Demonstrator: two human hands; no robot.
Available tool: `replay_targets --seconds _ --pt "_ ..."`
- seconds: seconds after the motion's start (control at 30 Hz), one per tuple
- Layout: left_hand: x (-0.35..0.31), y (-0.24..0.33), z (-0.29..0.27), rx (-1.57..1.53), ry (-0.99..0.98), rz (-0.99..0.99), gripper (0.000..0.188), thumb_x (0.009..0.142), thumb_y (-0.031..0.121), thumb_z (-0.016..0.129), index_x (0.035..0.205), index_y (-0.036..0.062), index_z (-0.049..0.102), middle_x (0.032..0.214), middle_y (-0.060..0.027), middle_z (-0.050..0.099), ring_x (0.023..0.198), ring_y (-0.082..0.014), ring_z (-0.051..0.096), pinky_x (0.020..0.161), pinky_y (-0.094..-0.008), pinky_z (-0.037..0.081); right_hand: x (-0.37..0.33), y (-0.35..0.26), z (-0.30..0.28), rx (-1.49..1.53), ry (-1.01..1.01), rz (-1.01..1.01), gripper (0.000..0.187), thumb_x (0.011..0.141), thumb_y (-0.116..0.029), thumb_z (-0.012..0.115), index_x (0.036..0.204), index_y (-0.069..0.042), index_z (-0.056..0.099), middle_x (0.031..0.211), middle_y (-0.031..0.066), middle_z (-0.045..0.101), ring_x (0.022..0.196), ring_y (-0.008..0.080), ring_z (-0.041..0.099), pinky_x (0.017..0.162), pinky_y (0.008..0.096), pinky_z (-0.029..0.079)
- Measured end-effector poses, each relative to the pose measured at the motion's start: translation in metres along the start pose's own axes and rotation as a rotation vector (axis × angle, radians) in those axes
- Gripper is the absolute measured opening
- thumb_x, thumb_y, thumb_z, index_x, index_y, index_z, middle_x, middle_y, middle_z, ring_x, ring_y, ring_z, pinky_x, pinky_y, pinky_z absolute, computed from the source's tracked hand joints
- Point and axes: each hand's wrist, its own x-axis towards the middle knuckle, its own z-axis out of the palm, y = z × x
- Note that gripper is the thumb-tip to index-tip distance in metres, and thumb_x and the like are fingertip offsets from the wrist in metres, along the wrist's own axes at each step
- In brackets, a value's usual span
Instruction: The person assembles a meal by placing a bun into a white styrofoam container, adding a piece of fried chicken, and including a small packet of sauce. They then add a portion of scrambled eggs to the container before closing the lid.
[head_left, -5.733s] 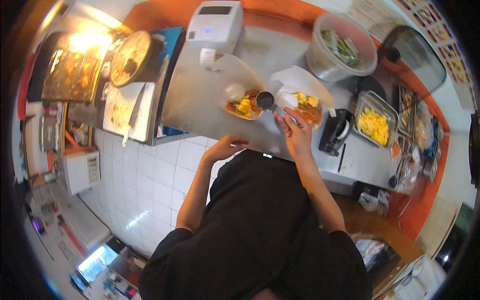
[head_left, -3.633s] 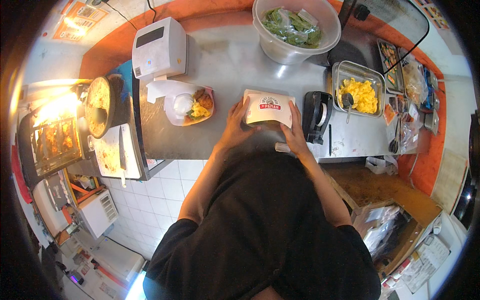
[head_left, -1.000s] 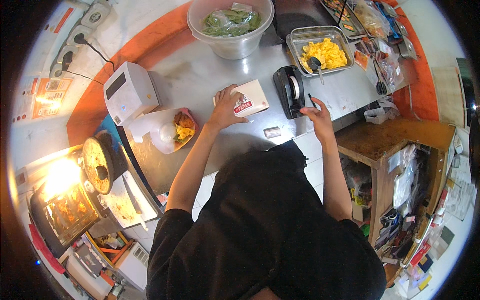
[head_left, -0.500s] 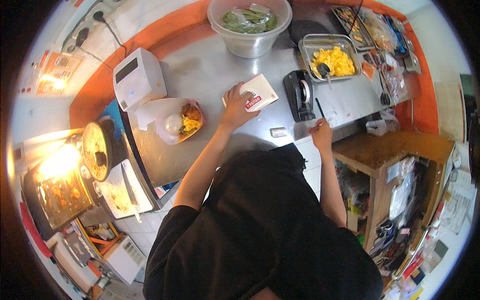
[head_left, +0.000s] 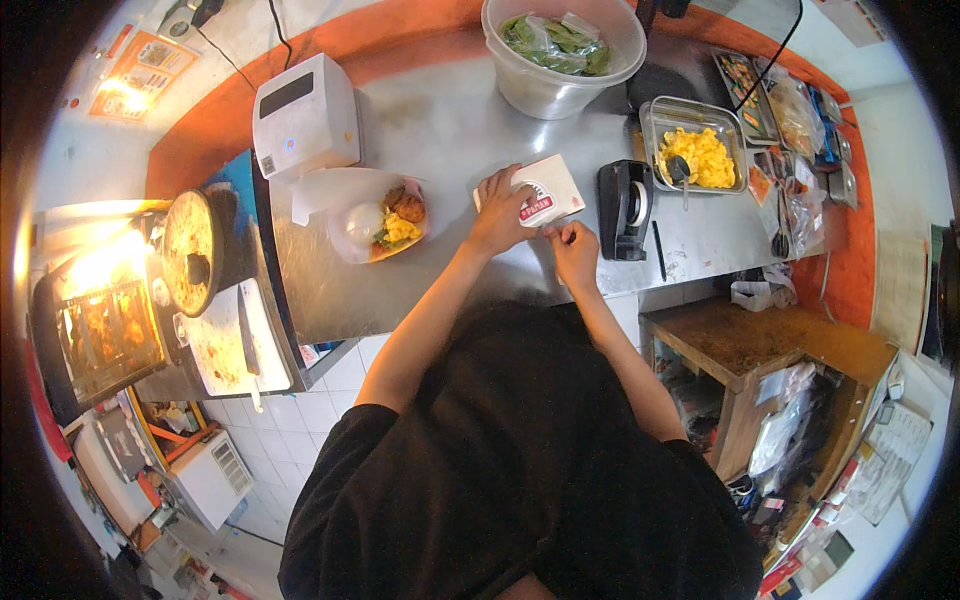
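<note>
A small white cardboard food box (head_left: 555, 182) with a red and black print lies closed on the steel counter. My left hand (head_left: 500, 215) grips it from its left side, fingers over the lid. At the box's near edge is my right hand (head_left: 574, 252), its fingertips pinched together; what they hold, if anything, is too small to make out. Just to the right stands a black tape dispenser (head_left: 622, 215) with a roll of tape in it, and a black pen (head_left: 659, 250) lies beside that.
An open paper-lined food pack (head_left: 350, 225) with rice, egg and fried food sits left, by a white label printer (head_left: 307, 118). Behind are a plastic tub (head_left: 545, 98) of greens and a glass dish (head_left: 665, 120) of scrambled egg with a spoon. A knife lies on a cutting board (head_left: 225, 350).
My right hand has moved left from beside the tape dispenser to the near edge of the box. My left hand stays on the box. The whole view has shifted a little.
</note>
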Motion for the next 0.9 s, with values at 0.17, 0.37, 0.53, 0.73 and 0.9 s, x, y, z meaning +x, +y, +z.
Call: replay_targets --seconds 0.17,0.37,0.53,0.73,0.9 --pt "0.003 -0.001 0.000 0.016 -0.028 -0.014 0.050 0.062 0.036 0.090 0.098 0.0122 0.064 0.151 -0.0222 0.041 0.140 -0.0425 0.036 0.113 -0.0536 0.025 0.018 0.006 0.006 0.019 -0.029 0.121 0.043 0.081 -0.019 0.086 0.067 -0.004 0.048 0.062 0.0108 0.059 0.057 0.0210 0.053 0.057 0.0375 0.043" --pt "0.000 -0.006 0.006 -0.035 0.011 0.008 0.049 0.062 0.031 0.087 0.101 0.0104 0.065 0.152 -0.0260 0.038 0.140 -0.0440 0.034 0.114 -0.0555 0.023 0.017 0.007 -0.009 0.110 -0.174 0.066 0.036 0.081 -0.010 0.084 0.073 -0.004 0.049 0.069 0.0106 0.065 0.067 0.0154 0.062 0.063 0.0324 0.048" --pt "-0.004 -0.007 -0.007 -0.058 -0.043 0.041 0.054 0.064 0.031 0.087 0.110 0.0117 0.066 0.154 -0.0251 0.037 0.146 -0.0450 0.029 0.117 -0.0590 0.022 0.029 -0.018 -0.014 -0.393 -0.314 -0.045 0.033 0.080 -0.017 0.084 0.084 -0.004 0.054 0.076 0.0192 0.068 0.073 0.0401 0.068 0.067 0.0463 0.052" --pt "-0.046 0.009 -0.134 -0.015 0.275 -0.024 0.058 0.072 0.021 0.086 0.124 0.0114 0.063 0.154 -0.0199 0.039 0.145 -0.0400 0.035 0.118 -0.0535 0.030 0.046 -0.108 0.000 -0.369 -0.536 -0.203 0.025 0.085 -0.018 0.076 0.097 -0.005 0.059 0.087 0.0178 0.069 0.086 0.0432 0.067 0.075 0.0538 0.051" --pt "-0.083 -0.050 -0.287 0.275 0.760 -0.330 0.042 0.077 0.012 0.081 0.117 0.0082 0.068 0.126 -0.0141 0.062 0.123 -0.0367 0.056 0.109 -0.0484 0.043 0.055 -0.228 0.094 -0.161 -0.344 -0.858 0.043 0.088 -0.013 0.071 0.127 0.001 0.058 0.113 0.0197 0.065 0.108 0.0393 0.060 0.093 0.0483 0.049"
